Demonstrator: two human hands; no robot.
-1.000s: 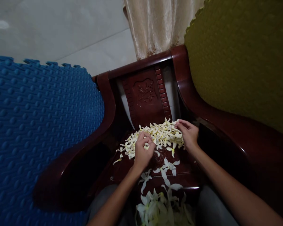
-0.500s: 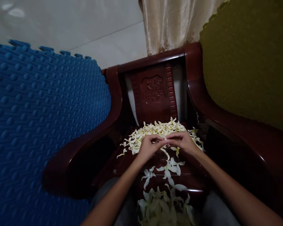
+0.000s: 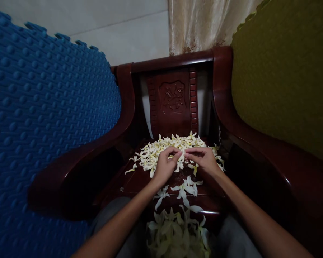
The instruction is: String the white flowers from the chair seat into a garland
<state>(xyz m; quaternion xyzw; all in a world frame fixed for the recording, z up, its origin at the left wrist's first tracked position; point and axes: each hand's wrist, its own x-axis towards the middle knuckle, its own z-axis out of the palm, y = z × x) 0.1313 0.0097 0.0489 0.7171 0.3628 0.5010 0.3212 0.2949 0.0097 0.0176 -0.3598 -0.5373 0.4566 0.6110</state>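
Observation:
My left hand (image 3: 167,162) and my right hand (image 3: 205,158) meet above the seat, each with fingertips pinched together. Between them is a small white flower (image 3: 180,165), and its upper part is hidden by the fingertips. A heap of cream-white flowers (image 3: 152,152) with narrow petals spreads over the seat just behind both hands. In front of my fingers lies a yellowish flower (image 3: 195,168). Nearer my lap are a few white flowers (image 3: 187,187) and a dim cluster of more flowers (image 3: 174,233). Whether any thread joins them cannot be seen.
The flowers rest on a dark red wooden armchair (image 3: 174,122) with a carved back and wide curved arms. A blue bumpy foam mat (image 3: 56,100) stands at the left, an olive-coloured mat (image 3: 282,79) at the right. A beige curtain (image 3: 196,25) hangs behind.
My hands have shifted slightly left in view with the whole scene. The flower at the fingertips now shows more petals below them. Both hands stay pinched close together.

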